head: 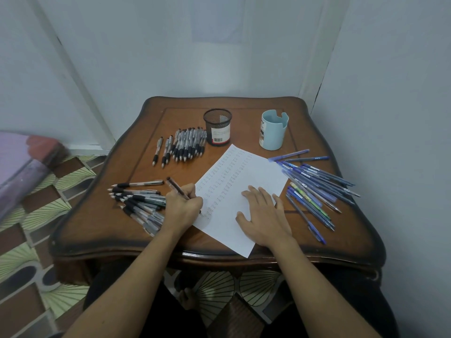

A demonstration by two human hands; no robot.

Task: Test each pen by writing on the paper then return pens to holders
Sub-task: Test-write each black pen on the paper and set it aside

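Pen [177, 187] gripped in the left hand [184, 207], its tip down at the near left edge of the paper [244, 172].
Fingers and thumb are curled tight round the dark barrel, which slants up and away to the left, while the right hand [264, 215] lies flat with fingers spread on the bare near half of the sheet; columns of small written marks fill the paper's far and left parts. On the wooden table [146, 240], a pile of black-grip pens [139, 198] lies just left of the writing hand, a row of like pens [188, 146] sits beside the black mesh holder [218, 126], and blue pens [314, 186] are scattered right of the sheet, near the pale blue holder cup [273, 130].
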